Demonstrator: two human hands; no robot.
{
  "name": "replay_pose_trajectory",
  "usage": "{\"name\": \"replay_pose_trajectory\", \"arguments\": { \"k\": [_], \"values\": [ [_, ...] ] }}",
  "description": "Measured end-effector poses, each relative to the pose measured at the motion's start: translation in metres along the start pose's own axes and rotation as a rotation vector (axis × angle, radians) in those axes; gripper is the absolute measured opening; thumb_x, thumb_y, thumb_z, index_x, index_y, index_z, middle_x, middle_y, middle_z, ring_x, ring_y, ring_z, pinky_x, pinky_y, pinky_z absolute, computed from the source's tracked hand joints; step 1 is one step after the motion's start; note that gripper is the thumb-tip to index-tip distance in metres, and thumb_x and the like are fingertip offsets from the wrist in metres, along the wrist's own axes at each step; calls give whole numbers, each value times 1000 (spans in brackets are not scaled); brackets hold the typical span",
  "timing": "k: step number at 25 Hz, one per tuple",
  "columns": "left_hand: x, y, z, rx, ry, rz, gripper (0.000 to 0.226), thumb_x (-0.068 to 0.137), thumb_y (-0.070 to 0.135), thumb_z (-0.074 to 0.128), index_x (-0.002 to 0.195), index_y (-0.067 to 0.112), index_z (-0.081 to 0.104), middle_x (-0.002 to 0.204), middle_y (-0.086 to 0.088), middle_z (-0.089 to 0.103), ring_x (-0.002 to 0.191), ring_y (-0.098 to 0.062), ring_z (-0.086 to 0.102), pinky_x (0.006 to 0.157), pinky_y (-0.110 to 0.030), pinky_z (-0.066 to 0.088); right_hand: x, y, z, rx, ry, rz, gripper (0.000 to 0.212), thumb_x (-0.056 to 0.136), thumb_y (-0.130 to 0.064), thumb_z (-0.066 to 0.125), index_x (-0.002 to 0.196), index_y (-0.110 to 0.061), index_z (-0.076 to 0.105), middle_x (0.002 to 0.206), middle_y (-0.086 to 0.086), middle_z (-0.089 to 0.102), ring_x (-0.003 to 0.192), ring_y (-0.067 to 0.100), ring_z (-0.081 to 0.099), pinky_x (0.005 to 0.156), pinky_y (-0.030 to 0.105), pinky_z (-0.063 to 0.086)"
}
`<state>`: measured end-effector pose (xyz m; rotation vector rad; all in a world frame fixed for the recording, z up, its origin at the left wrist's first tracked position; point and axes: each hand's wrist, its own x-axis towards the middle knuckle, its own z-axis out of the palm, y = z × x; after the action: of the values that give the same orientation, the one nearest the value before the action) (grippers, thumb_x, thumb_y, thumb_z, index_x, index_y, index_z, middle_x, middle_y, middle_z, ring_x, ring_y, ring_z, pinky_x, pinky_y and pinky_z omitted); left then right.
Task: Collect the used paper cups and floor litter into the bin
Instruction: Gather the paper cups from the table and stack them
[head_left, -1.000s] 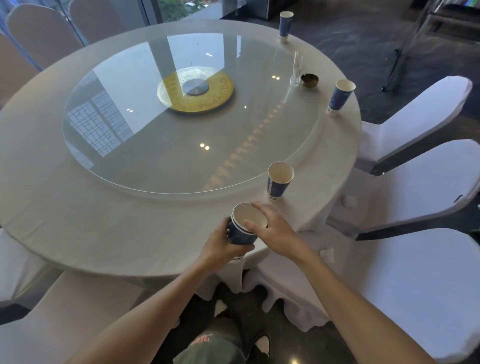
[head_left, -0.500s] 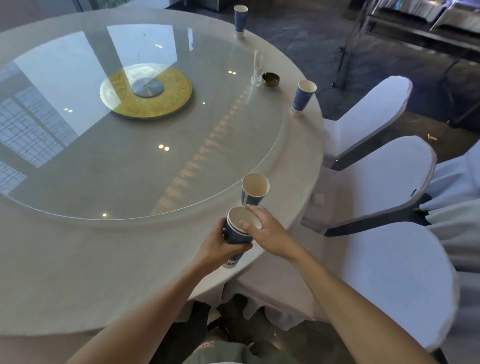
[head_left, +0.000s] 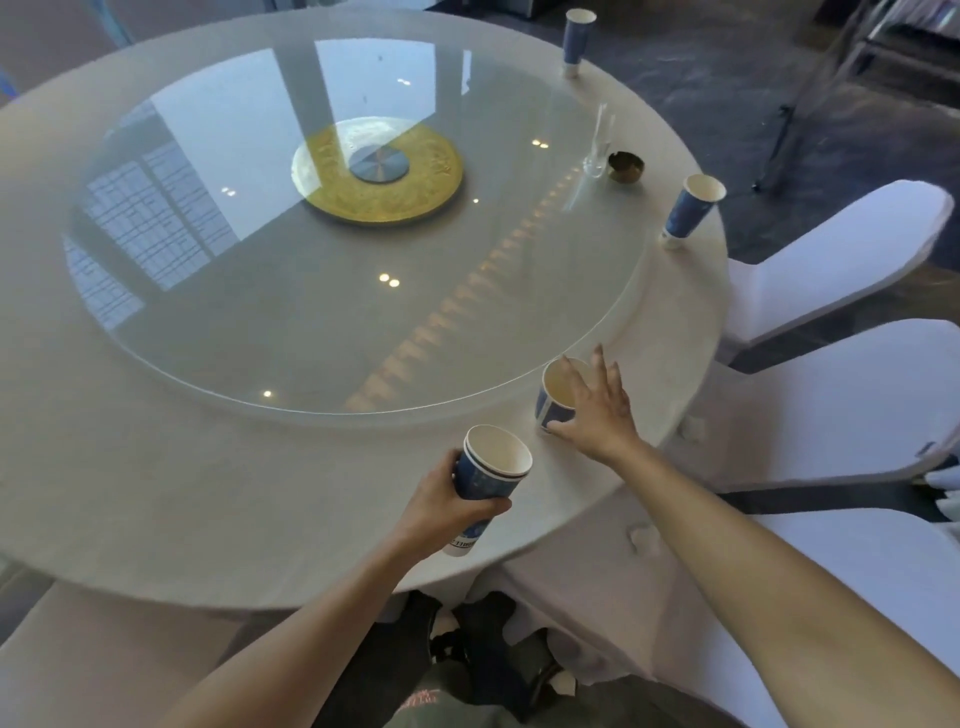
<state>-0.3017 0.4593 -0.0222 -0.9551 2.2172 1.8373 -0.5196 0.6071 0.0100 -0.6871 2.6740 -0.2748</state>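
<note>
My left hand (head_left: 441, 514) is shut on a stack of blue paper cups (head_left: 491, 475), two white rims showing, tilted above the near table edge. My right hand (head_left: 597, 410) is spread over a single blue paper cup (head_left: 558, 389) that stands on the tablecloth by the glass turntable's rim. Its thumb touches the cup's lower side and its fingers reach over the mouth without closing. Further along the right edge stand two more blue cups, one (head_left: 691, 210) nearer and one (head_left: 576, 39) at the far side.
The round table (head_left: 156, 493) carries a large glass turntable (head_left: 311, 312) with a gold centre disc. A clear holder (head_left: 597, 150) and a small dark bowl (head_left: 626, 166) sit at the right. White-covered chairs (head_left: 857, 405) crowd the right side, with white crumpled bits (head_left: 641, 538) on them.
My right hand left the stacked cups and moved right and forward onto the single cup. My left hand kept the stack and drew slightly left. The view shifted closer.
</note>
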Motion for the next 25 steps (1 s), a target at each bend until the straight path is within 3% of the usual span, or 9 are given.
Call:
{"name": "replay_pose_trajectory", "arguments": {
  "k": [4, 6, 9, 12, 17, 20, 25],
  "values": [
    [-11, -9, -6, 20, 13, -23, 74, 60, 39, 94, 125, 32, 58, 113, 10, 72, 104, -10, 72, 92, -42, 62, 20, -4, 12, -13, -94, -5, 110, 83, -42, 77, 164, -40, 2, 173, 5, -18, 159, 40, -12, 126, 55, 17],
    [-14, -14, -8, 39, 10, -33, 73, 61, 38, 95, 124, 32, 58, 114, 10, 71, 105, -9, 71, 93, -42, 62, 24, -6, 16, -28, -35, -30, 103, 84, -41, 77, 164, -35, 11, 170, 11, 5, 156, 42, 5, 122, 51, 26],
    [-13, -17, -11, 80, -12, -33, 72, 63, 37, 95, 123, 33, 57, 115, 11, 70, 105, -9, 70, 93, -41, 62, 19, -9, 15, 17, 33, -22, 82, 84, -37, 76, 154, -28, 35, 148, 12, 30, 138, 39, 35, 106, 48, 45],
    [-3, -12, -8, 127, -39, -17, 72, 65, 37, 95, 125, 32, 55, 116, 10, 69, 106, -10, 69, 93, -40, 61, -2, -8, 5, 97, 35, 38, 72, 83, -39, 72, 148, -27, 42, 142, 13, 37, 131, 38, 41, 99, 48, 50],
    [14, 11, 36, 253, -145, 46, 73, 69, 36, 93, 127, 33, 49, 119, 9, 62, 105, -11, 62, 80, -22, 49, -48, 20, -34, 418, 293, 113, 73, 84, -42, 73, 149, -34, 43, 135, 4, 42, 129, 26, 46, 101, 43, 50],
    [16, 20, 71, 366, -175, 70, 78, 66, 38, 93, 131, 26, 52, 121, 4, 61, 105, -14, 61, 80, -23, 48, -72, 53, -60, 620, 274, 111, 69, 84, -46, 75, 146, -38, 45, 137, -1, 42, 129, 23, 51, 104, 46, 54],
    [-4, 33, 129, 392, -186, 97, 67, 69, 37, 90, 124, 26, 54, 114, 5, 64, 88, -5, 62, 60, -11, 42, -127, 113, -71, 734, 129, 100, 76, 78, -54, 73, 147, -35, 50, 151, 1, 47, 138, 22, 50, 109, 51, 51]
  ]
}}
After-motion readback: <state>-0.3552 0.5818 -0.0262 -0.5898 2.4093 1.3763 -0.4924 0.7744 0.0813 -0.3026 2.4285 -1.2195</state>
